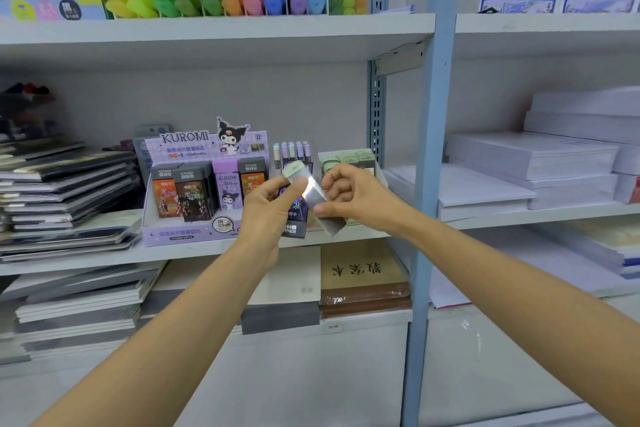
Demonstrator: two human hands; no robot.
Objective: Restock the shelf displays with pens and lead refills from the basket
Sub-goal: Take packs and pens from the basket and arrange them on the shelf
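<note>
Pinching the green-capped lead refill case [312, 191], left hand [266, 208] at its cap, right hand [348, 196] lower, you are best turning it cap-up for the matching green refill display [346, 158].

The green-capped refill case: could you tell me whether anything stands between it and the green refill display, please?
Nothing visible except your own right hand, which holds the refill case with the left hand just before the green refill display.

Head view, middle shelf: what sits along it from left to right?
Stacked dark notebooks, Kuromi lead refill display, upright pens, green-capped refill cases, blue shelf post, white paper reams. Left hand, right hand and held case overlap; omitted.
</note>
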